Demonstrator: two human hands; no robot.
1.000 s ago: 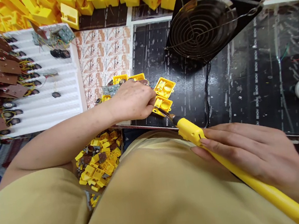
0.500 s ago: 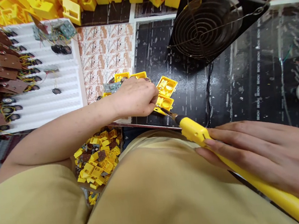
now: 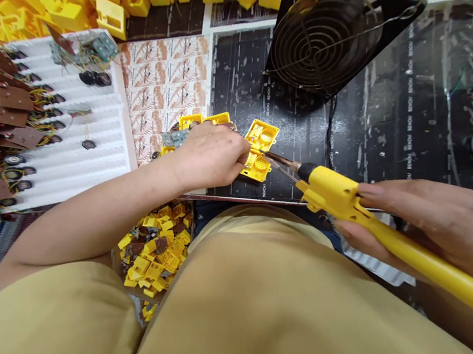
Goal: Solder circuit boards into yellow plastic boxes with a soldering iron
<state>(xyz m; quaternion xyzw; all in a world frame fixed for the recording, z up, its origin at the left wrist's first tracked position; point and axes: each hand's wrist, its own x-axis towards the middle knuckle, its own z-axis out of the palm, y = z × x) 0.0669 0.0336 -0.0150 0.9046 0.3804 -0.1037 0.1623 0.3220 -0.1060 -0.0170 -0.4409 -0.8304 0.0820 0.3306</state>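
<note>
My right hand [image 3: 449, 220] is wrapped around a yellow soldering iron [image 3: 337, 187] that points up and left. Its dark tip reaches the joint between an upper yellow plastic casing [image 3: 273, 132] and a lower yellow casing [image 3: 261, 169]; whether it touches is hard to see. A thin tube runs under the tip. My left hand [image 3: 218, 153] is closed at the left edge of these casings, its fingertips turned away, so whatever they pinch is hidden. Just behind it are more yellow casings [image 3: 190, 120] and a grey-green circuit board [image 3: 171, 139], partly covered by the hand.
A black fan [image 3: 324, 45] stands behind, its cable running forward. On the left, a white ridged foam tray [image 3: 104, 118] bears brown boards [image 3: 11, 101] with wired round parts. Yellow casings [image 3: 70, 16] line the back; a box of them [image 3: 160, 255] sits below the bench edge.
My right hand has shifted right, and the soldering iron's tip has gone from the lower casing up to the joint between the two. My left hand has barely moved.
</note>
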